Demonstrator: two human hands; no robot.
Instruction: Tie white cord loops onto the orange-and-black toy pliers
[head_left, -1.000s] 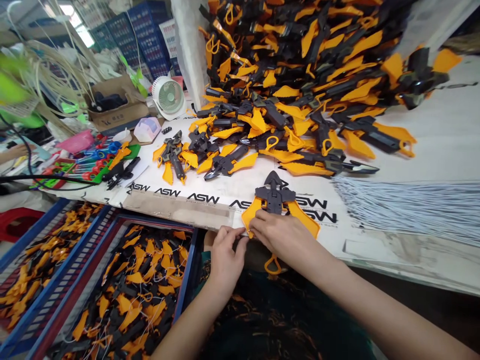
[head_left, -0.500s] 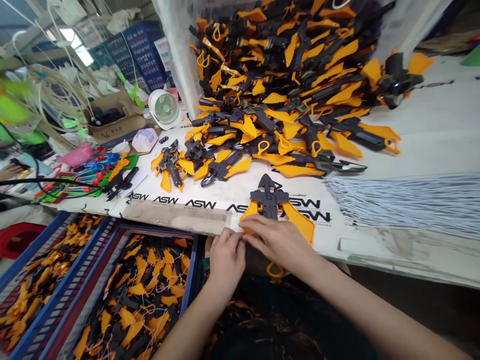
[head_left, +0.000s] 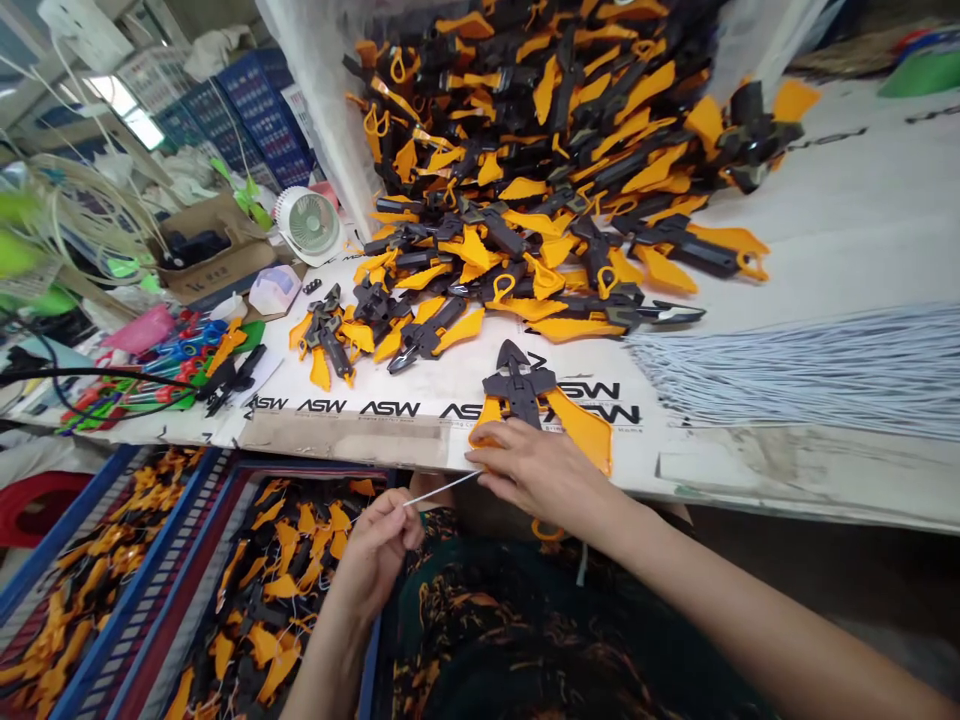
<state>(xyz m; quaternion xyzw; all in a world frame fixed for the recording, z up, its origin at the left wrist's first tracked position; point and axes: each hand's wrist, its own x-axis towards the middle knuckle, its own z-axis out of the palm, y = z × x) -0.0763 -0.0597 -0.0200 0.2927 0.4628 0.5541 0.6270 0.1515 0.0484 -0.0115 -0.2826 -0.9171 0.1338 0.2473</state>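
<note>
A black and orange winged toy (head_left: 519, 385) lies at the table's front edge, its pointed black head facing away from me. My right hand (head_left: 536, 470) rests over its lower body and left wing, fingers closed on it. A thin white cord (head_left: 444, 488) runs taut from under those fingers to my left hand (head_left: 382, 545), which pinches the cord beyond the table edge. Below my right hand an orange loop (head_left: 547, 530) hangs out, with a loose cord end near it. The toy's lower part is hidden by my right hand.
Many similar toys (head_left: 525, 190) are heaped at the back in a plastic-lined opening. A bundle of white cords (head_left: 810, 370) lies on the right. Blue crates (head_left: 169, 600) of toys stand below the table on the left. A small fan (head_left: 309, 222) stands back left.
My left hand has moved down and left, away from my right hand, drawing the white cord straight between them. The camera view has shifted slightly.
</note>
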